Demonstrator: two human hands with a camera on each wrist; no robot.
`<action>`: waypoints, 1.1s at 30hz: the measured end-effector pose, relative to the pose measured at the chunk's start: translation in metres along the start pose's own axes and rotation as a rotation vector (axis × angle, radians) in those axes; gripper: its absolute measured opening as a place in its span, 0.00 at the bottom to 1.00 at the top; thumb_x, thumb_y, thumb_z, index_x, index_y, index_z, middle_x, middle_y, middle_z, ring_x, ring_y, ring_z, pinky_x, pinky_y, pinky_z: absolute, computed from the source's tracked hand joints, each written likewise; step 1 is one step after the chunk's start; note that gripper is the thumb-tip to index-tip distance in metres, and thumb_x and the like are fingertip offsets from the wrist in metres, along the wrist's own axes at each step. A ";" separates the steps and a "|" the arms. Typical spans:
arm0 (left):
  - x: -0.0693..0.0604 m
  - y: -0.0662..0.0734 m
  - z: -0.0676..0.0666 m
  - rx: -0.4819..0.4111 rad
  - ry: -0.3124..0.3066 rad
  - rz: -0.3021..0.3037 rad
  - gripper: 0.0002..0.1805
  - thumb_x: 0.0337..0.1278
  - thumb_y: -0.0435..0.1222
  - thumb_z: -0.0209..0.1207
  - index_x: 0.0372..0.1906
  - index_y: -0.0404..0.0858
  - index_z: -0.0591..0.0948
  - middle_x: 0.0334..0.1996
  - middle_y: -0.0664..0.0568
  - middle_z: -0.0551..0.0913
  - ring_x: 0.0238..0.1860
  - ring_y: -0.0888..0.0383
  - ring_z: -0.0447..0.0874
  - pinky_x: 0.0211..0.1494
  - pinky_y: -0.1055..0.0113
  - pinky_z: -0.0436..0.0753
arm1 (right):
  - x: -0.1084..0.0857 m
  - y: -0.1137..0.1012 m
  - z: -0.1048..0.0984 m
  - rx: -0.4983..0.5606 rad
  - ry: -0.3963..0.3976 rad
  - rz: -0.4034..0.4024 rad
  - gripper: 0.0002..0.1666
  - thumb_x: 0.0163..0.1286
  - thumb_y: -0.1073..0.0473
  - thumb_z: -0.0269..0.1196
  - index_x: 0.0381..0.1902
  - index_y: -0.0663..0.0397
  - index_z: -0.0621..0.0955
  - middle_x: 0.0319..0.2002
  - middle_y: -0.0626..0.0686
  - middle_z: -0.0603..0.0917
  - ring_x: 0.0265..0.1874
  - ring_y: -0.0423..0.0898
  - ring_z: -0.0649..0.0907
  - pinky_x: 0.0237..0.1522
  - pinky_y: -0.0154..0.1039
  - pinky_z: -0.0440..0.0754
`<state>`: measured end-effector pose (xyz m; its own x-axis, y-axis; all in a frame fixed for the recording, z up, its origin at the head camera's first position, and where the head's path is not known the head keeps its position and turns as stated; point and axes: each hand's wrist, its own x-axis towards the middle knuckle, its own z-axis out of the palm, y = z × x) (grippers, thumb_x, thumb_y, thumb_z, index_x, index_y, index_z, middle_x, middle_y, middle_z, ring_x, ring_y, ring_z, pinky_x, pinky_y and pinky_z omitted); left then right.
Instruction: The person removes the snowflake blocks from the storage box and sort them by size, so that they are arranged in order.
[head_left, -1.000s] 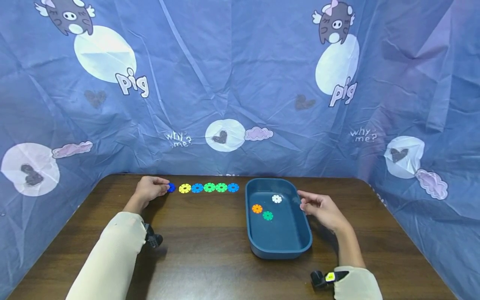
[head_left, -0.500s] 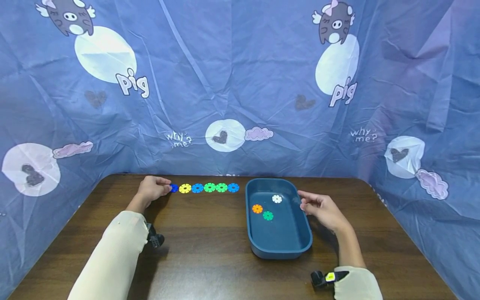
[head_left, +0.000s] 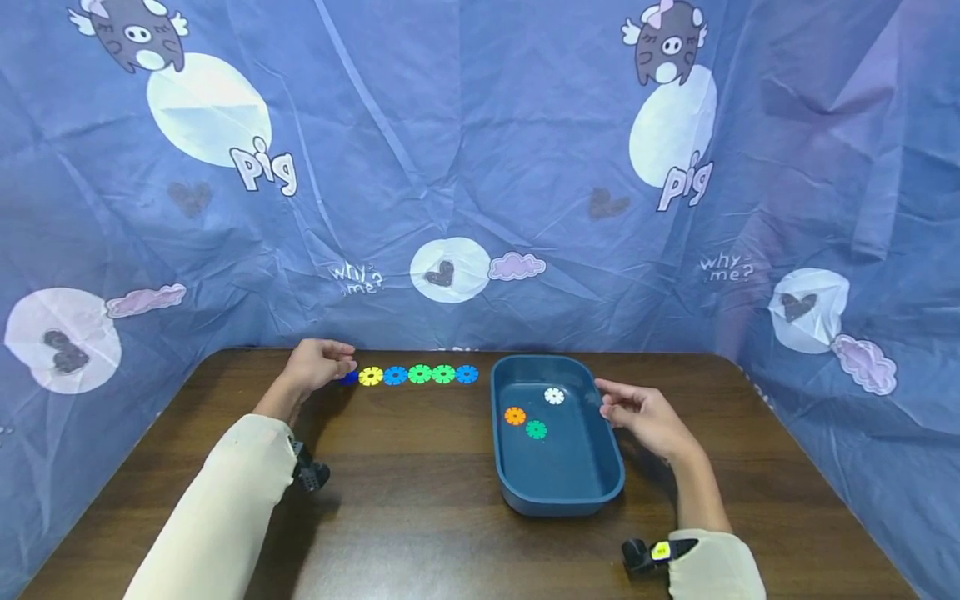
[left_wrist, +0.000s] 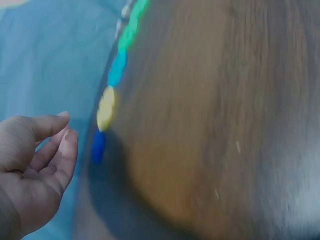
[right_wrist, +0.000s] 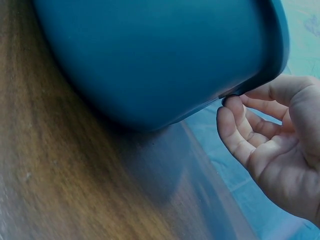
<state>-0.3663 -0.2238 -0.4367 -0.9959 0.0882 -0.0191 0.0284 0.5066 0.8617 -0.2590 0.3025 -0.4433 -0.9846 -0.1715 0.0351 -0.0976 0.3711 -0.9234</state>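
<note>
My left hand (head_left: 318,364) hovers just above the left end of a row of notched plastic snowflake discs. Its fingers are loosely bent, and in the left wrist view a gap separates them from the dark blue disc (left_wrist: 98,147). From there the row runs right: a yellow disc (head_left: 371,376), a blue disc (head_left: 395,375), two green discs (head_left: 420,374) and another blue disc (head_left: 467,374). With bent fingertips, my right hand (head_left: 651,421) grips the right rim of a dark teal tray (head_left: 558,505). Inside lie a white disc (head_left: 554,396), an orange disc (head_left: 515,416) and a darker green disc (head_left: 536,430).
The brown wooden table (head_left: 405,500) reaches back to a hanging blue cloth (head_left: 465,200) printed with pigs. The disc row lies close to the table's back edge. Black wrist cameras (head_left: 310,468) sit below both hands.
My left hand slid the dark blue disc right, up to the yellow one, then let go and rose slightly. My right hand and the tray have stayed put.
</note>
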 end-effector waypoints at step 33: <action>-0.017 0.147 0.148 0.409 -0.397 0.620 0.11 0.63 0.31 0.68 0.49 0.36 0.88 0.43 0.47 0.89 0.41 0.58 0.87 0.49 0.67 0.85 | 0.001 -0.001 -0.001 -0.016 -0.001 -0.008 0.27 0.75 0.68 0.60 0.70 0.69 0.73 0.48 0.67 0.84 0.42 0.41 0.84 0.45 0.39 0.87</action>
<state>-0.3323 -0.0237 -0.3850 -0.6880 0.7092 0.1539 0.6650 0.5311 0.5251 -0.2603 0.3027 -0.4418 -0.9836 -0.1753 0.0423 -0.1079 0.3840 -0.9170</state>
